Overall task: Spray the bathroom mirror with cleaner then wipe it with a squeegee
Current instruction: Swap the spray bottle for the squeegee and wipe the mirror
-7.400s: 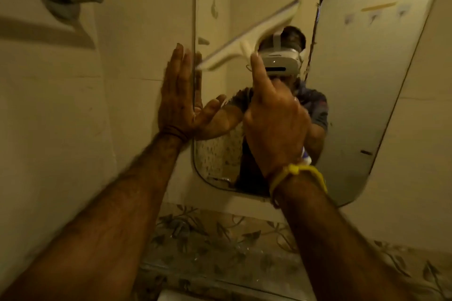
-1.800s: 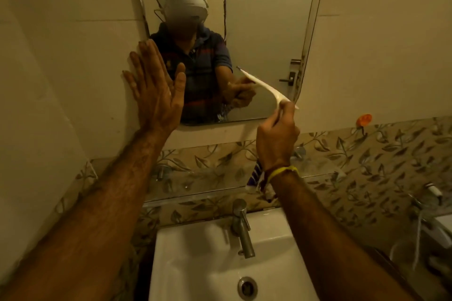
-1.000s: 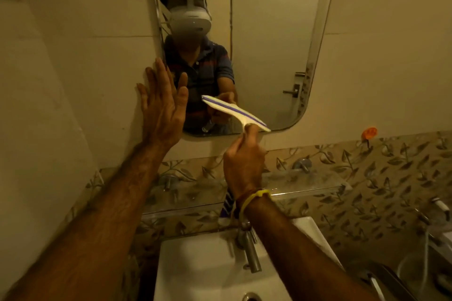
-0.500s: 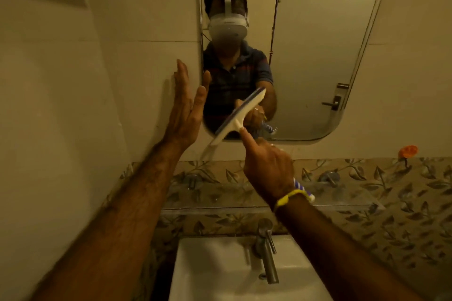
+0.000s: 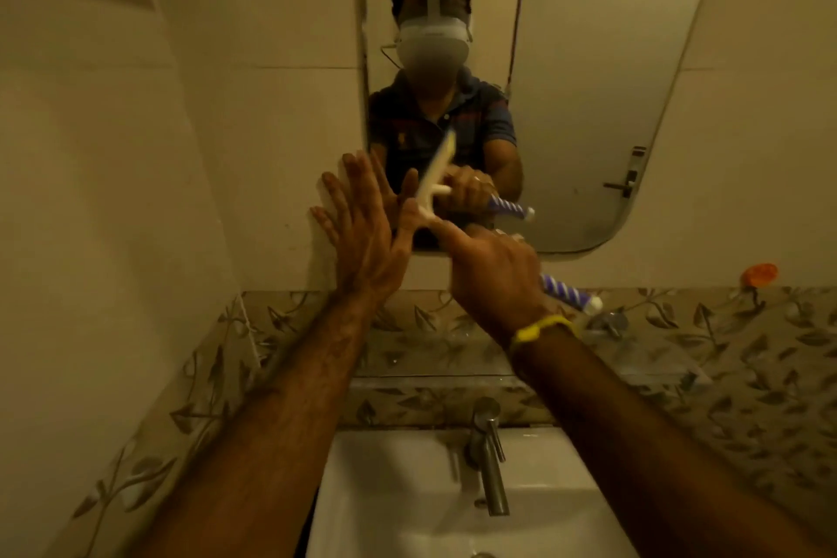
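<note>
Swung upright now, the cream squeegee (image 5: pixel 432 177) blurs in the gripping right hand (image 5: pixel 493 272); left hand (image 5: pixel 362 236) spread flat.

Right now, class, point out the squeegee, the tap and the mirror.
squeegee (image 5: pixel 432 179): head view, on its pale blurred blade.
tap (image 5: pixel 489 462): head view, on the metal spout over the basin.
mirror (image 5: pixel 589 104): head view, on bare glass right of the reflection.

The lower left corner of the rounded wall mirror (image 5: pixel 589 104) is blocked by the flat, spread left hand (image 5: pixel 362 240) and by the right hand (image 5: pixel 493 276) closed on the white squeegee (image 5: pixel 432 181). The glass right of them is left unobstructed. Below the mirror, passage is narrowed by a steel tap (image 5: pixel 489 458).
</note>
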A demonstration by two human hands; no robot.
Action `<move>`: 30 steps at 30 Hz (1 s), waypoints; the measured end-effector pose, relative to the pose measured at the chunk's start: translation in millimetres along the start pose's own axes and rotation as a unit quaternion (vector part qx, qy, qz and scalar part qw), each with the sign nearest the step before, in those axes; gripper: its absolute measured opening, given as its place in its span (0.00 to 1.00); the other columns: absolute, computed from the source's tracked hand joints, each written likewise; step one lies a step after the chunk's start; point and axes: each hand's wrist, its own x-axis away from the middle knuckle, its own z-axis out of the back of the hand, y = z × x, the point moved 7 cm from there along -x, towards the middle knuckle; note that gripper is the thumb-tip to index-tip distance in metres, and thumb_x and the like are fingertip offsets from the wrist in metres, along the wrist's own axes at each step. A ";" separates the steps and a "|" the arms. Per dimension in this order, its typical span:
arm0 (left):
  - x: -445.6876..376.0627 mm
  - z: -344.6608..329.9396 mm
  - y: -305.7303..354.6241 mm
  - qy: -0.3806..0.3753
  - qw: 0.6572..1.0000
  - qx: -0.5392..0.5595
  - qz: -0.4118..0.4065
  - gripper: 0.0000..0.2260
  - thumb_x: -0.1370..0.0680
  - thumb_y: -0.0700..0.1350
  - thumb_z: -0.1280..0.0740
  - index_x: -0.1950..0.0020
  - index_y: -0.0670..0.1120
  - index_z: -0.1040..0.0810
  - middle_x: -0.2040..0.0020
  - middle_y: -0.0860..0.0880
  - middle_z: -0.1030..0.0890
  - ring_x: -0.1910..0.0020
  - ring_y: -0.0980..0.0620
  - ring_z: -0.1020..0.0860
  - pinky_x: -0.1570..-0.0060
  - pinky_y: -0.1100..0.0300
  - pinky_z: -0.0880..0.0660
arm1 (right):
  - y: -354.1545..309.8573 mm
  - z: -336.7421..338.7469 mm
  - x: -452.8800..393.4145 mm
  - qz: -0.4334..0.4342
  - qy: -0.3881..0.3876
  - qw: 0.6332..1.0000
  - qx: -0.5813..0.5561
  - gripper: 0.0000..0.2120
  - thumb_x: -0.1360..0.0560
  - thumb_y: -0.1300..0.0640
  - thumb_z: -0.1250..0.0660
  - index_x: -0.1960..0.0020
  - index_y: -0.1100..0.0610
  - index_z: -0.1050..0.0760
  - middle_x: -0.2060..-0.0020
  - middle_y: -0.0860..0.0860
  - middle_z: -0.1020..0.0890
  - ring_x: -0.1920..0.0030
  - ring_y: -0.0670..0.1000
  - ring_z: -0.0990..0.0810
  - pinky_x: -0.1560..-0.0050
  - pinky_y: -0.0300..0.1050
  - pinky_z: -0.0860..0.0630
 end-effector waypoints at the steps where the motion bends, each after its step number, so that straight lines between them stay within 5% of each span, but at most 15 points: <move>1: 1.4 -2.1 0.8 0.014 1.000 0.005 0.015 0.37 0.20 0.67 0.60 0.17 0.46 0.63 0.17 0.45 0.61 0.18 0.41 0.62 0.23 0.32 0.61 | -8.6 3.9 -11.5 0.012 0.008 1.000 -0.004 0.27 0.29 0.59 0.34 0.32 0.41 0.30 0.67 0.50 0.21 0.68 0.57 0.21 0.68 0.48 0.28; 5: -2.9 -0.4 3.6 0.079 0.995 0.039 0.047 0.37 0.19 0.68 0.62 0.17 0.47 0.59 0.16 0.47 0.55 0.17 0.44 0.57 0.23 0.32 0.57 | -4.3 2.8 -25.8 0.046 -0.021 0.999 -0.012 0.25 0.28 0.60 0.32 0.33 0.44 0.27 0.68 0.51 0.21 0.69 0.57 0.22 0.66 0.46 0.35; 18: -0.6 -8.2 27.1 0.150 0.973 0.056 0.165 0.37 0.18 0.66 0.53 0.17 0.47 0.57 0.16 0.45 0.50 0.18 0.37 0.52 0.25 0.30 0.48 | 97.9 18.3 36.9 0.005 -0.096 0.993 0.063 0.21 0.26 0.59 0.32 0.35 0.45 0.27 0.66 0.52 0.20 0.67 0.57 0.22 0.62 0.49 0.28; 27: -0.1 -13.2 41.2 0.151 0.968 -0.002 0.202 0.41 0.22 0.72 0.60 0.17 0.47 0.55 0.16 0.44 0.51 0.18 0.36 0.51 0.25 0.30 0.46 | 202.7 58.3 68.6 -0.128 -0.090 0.983 0.095 0.15 0.23 0.55 0.36 0.37 0.45 0.27 0.58 0.54 0.16 0.61 0.61 0.19 0.63 0.48 0.31; 30: -0.4 -13.3 53.2 0.156 0.968 -0.016 0.195 0.40 0.21 0.71 0.55 0.17 0.46 0.54 0.17 0.41 0.51 0.18 0.37 0.52 0.24 0.31 0.50 | 232.7 71.0 82.7 -0.203 -0.092 0.971 0.086 0.15 0.22 0.55 0.37 0.36 0.45 0.27 0.55 0.56 0.16 0.58 0.61 0.18 0.62 0.46 0.33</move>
